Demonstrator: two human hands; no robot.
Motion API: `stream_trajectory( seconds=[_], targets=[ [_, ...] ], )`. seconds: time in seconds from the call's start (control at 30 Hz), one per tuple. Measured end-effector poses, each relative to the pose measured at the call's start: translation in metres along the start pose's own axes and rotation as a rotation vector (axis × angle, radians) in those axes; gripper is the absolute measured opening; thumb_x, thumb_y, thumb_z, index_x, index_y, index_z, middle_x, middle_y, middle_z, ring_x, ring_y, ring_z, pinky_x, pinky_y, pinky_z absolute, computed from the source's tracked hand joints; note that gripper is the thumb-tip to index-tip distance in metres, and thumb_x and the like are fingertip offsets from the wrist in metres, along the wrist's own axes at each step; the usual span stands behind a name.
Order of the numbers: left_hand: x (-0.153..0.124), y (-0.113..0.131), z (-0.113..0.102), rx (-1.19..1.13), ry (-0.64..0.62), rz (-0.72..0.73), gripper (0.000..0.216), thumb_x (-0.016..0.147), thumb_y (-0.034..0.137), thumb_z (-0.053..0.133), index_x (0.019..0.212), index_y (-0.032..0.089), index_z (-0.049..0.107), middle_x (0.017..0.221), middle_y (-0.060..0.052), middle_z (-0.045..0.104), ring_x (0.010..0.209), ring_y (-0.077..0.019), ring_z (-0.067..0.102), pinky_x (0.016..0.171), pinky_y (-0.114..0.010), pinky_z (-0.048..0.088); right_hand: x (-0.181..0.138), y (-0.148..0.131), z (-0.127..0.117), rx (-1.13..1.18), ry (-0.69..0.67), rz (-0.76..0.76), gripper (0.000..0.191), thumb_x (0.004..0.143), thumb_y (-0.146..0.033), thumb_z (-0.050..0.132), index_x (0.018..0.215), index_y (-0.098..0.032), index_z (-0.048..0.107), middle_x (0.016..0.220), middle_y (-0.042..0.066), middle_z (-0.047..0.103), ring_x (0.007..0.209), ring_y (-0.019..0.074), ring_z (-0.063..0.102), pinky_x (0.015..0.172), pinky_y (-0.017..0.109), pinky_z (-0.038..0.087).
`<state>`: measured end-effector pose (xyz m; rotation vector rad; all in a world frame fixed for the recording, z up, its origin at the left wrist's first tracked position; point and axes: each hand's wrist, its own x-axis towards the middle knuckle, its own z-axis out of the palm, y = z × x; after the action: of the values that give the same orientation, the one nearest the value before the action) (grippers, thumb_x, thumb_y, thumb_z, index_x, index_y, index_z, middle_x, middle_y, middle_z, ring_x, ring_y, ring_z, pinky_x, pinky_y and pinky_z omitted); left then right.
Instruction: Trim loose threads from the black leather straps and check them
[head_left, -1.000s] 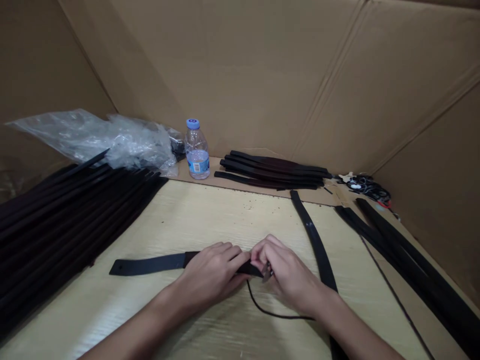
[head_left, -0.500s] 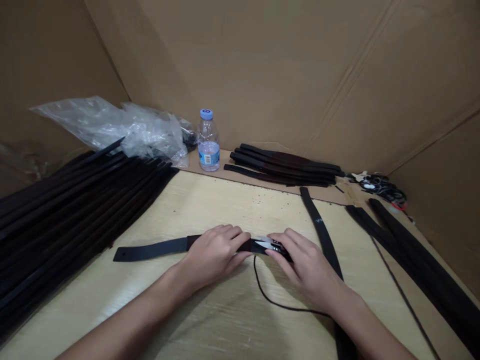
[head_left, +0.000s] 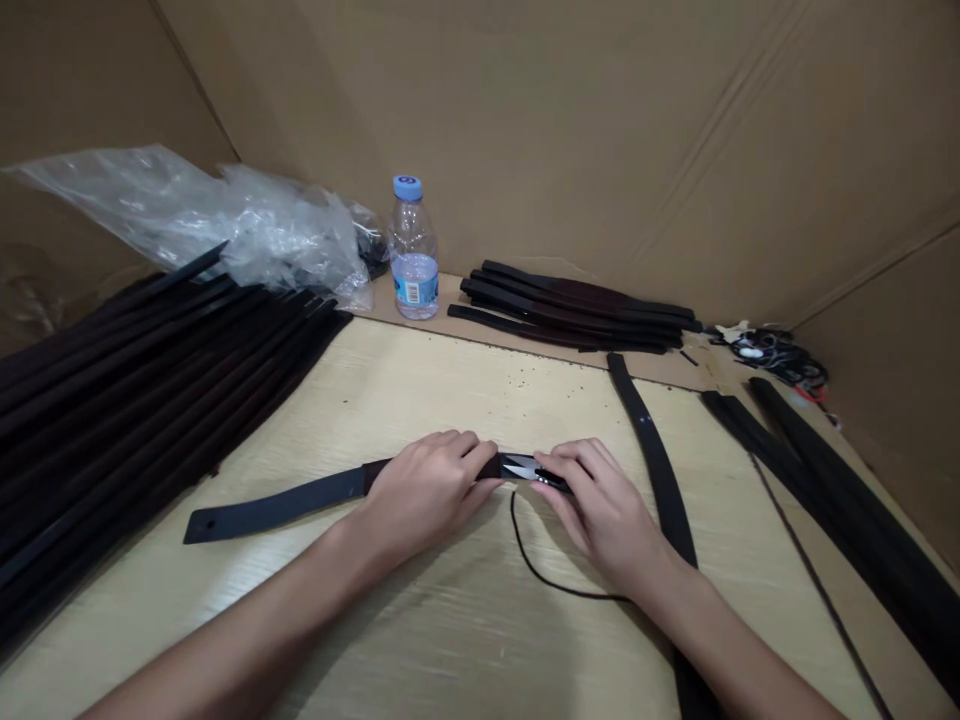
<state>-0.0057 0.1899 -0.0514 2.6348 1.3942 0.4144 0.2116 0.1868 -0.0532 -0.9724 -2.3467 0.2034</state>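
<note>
My left hand (head_left: 437, 490) is closed around a dark flat strap (head_left: 277, 505), over its brown wrapped middle part. The strap's bare left end, with a small hole near the tip, sticks out past my hand and rests low over the table. In my right hand (head_left: 600, 500) is a pair of thread snips (head_left: 523, 468), its pointed blades directed left at the edge of the wrapping. My right fingers hide the handles and the strap's right end. A thin black cord (head_left: 536, 572) hangs from near the blades and curves right, under my right forearm.
A fan of dark straps (head_left: 150, 410) covers the left side, with a clear plastic bag (head_left: 277, 235) behind. A water bottle (head_left: 415, 255) and a stack of straps (head_left: 577, 305) stand at the back. Tangled cords (head_left: 780, 360) and long black strips (head_left: 847, 520) lie right.
The snips' blades now lie closer along the strap, and both hands have shifted up slightly in view. The strap's left end reaches further left. The camera view has tilted a little.
</note>
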Motion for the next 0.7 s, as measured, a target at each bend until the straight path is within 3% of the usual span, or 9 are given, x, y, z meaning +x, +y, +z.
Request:
stream_trajectory(
  seconds=[0.4, 0.7],
  targets=[
    [-0.001, 0.0031, -0.0026, -0.018, -0.023, -0.044, 0.021, 0.092, 0.032, 0.053, 0.104, 0.016, 0.061, 0.089, -0.007, 0.067, 0.082, -0.0257, 0.065, 0.07, -0.04, 0.054, -0.002, 0.0002, 0.0029, 0.01, 0.066, -0.01, 0.021, 0.092, -0.016, 0.053, 0.112, -0.011, 0.061, 0.092, 0.013, 0.056, 0.086, 0.0233, 0.053, 0.073, 0.039, 0.054],
    [-0.0004, 0.0039, -0.0022, -0.023, -0.041, -0.053, 0.023, 0.092, 0.033, 0.052, 0.106, 0.016, 0.061, 0.09, -0.007, 0.067, 0.082, -0.0255, 0.065, 0.071, -0.04, 0.054, -0.0025, 0.0011, 0.0034, 0.019, 0.032, -0.032, 0.024, 0.092, -0.014, 0.054, 0.114, -0.009, 0.061, 0.092, 0.013, 0.054, 0.087, 0.0225, 0.052, 0.073, 0.037, 0.053]
  ],
)
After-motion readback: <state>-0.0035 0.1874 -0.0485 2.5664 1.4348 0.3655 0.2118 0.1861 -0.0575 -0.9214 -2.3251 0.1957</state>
